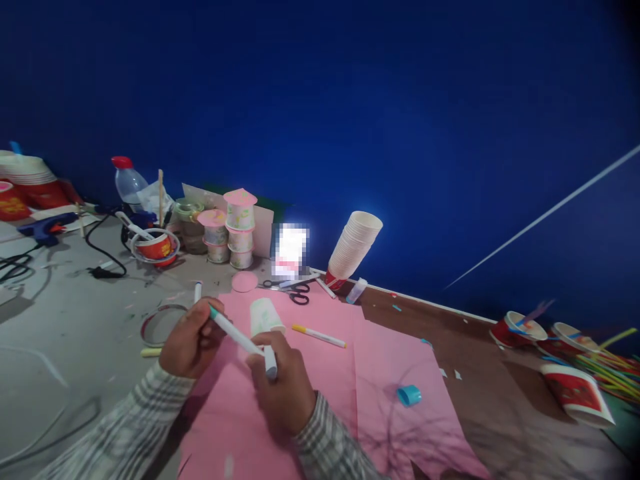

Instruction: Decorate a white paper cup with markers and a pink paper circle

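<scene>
Sleeve [336,437]; left hand [187,340] holding marker [235,332]; cup [580,397] print blurred.

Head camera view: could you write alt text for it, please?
A person's left hand and right hand hold a white, green-ended marker over pink paper. A pale cup sits just beyond, left of a yellow-ended marker; a stack of cups stands before a blue wall.

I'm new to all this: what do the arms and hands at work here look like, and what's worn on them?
They're a person's. The left hand and right hand are both bare, without gloves. Long plaid sleeves in pale and dark grey tones cover the forearms down to about the wrists. No lettering is visible on the fabric.
</scene>
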Demonstrator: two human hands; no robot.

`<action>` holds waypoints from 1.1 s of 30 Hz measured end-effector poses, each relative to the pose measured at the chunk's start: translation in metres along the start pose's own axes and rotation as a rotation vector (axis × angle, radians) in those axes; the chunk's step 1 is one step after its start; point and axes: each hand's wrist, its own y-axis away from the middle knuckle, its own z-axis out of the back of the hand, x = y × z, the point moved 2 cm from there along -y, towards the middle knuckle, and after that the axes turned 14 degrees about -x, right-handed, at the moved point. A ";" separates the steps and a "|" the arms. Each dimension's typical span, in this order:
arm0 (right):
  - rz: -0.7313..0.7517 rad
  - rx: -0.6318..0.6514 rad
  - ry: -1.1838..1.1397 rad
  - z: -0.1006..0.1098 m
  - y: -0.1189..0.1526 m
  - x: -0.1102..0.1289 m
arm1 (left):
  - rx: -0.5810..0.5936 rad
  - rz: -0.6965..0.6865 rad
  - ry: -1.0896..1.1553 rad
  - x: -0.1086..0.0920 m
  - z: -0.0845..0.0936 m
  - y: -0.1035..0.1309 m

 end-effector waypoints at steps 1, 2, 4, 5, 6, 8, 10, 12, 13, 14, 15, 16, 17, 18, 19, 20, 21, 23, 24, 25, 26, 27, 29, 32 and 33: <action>0.042 -0.024 -0.011 0.002 0.001 0.002 | -0.005 0.014 0.040 -0.001 0.001 -0.003; 0.093 -0.042 -0.021 0.003 0.003 0.003 | 0.007 0.042 0.079 -0.001 -0.001 -0.004; 0.207 -0.074 -0.018 0.005 0.006 0.005 | 0.091 0.171 0.199 0.004 -0.008 0.002; 0.260 -0.098 0.005 0.005 0.008 0.005 | 0.139 0.221 0.212 0.007 -0.012 0.008; 0.306 -0.133 0.032 0.007 0.009 0.005 | 0.168 0.246 0.208 0.010 -0.017 0.015; 0.351 -0.197 0.071 0.011 0.009 0.006 | 0.248 0.292 0.189 0.015 -0.023 0.029; 0.349 -0.198 0.061 0.016 0.007 0.009 | 0.425 0.340 0.130 0.018 -0.027 0.040; 0.314 -0.150 0.012 0.020 0.004 0.011 | 0.499 0.288 0.042 0.017 -0.024 0.043; 0.286 -0.137 -0.019 0.023 0.003 0.011 | 0.503 0.224 -0.022 0.015 -0.022 0.043; 0.253 -0.151 -0.052 0.025 0.002 0.011 | 0.503 0.144 -0.097 0.012 -0.020 0.042; 0.212 -0.177 -0.082 0.027 0.002 0.010 | 0.503 0.053 -0.178 0.009 -0.019 0.041; 0.172 -0.203 -0.108 0.028 0.002 0.008 | 0.499 -0.040 -0.248 0.005 -0.019 0.040; 0.134 -0.219 -0.127 0.029 0.002 0.007 | 0.496 -0.122 -0.300 0.002 -0.019 0.040; 0.101 -0.218 -0.140 0.030 0.002 0.005 | 0.499 -0.180 -0.334 0.000 -0.020 0.040; 0.080 -0.200 -0.149 0.030 0.002 0.004 | 0.511 -0.207 -0.353 -0.001 -0.021 0.041; 0.070 -0.174 -0.157 0.029 0.002 0.004 | 0.536 -0.201 -0.356 -0.001 -0.023 0.042; 0.069 -0.154 -0.163 0.029 0.002 0.004 | 0.566 -0.171 -0.351 0.000 -0.023 0.042; 0.084 -0.159 -0.163 0.030 0.002 0.006 | 0.626 -0.075 -0.320 0.003 -0.024 0.041; 0.095 -0.181 -0.155 0.031 0.002 0.008 | 0.660 -0.017 -0.297 0.004 -0.023 0.041; 0.110 -0.209 -0.143 0.032 0.002 0.010 | 0.695 0.040 -0.275 0.005 -0.022 0.040; 0.138 -0.230 -0.129 0.033 0.002 0.014 | 0.732 0.094 -0.257 0.005 -0.021 0.039; 0.178 -0.240 -0.112 0.034 0.002 0.018 | 0.774 0.145 -0.243 0.005 -0.020 0.039; 0.271 -0.212 -0.075 0.035 0.002 0.026 | 0.861 0.234 -0.224 0.004 -0.018 0.039; 0.363 -0.135 -0.020 0.035 0.001 0.036 | 0.953 0.315 -0.204 0.001 -0.016 0.040; 0.373 -0.121 -0.010 0.035 0.001 0.037 | 0.974 0.328 -0.200 0.001 -0.016 0.040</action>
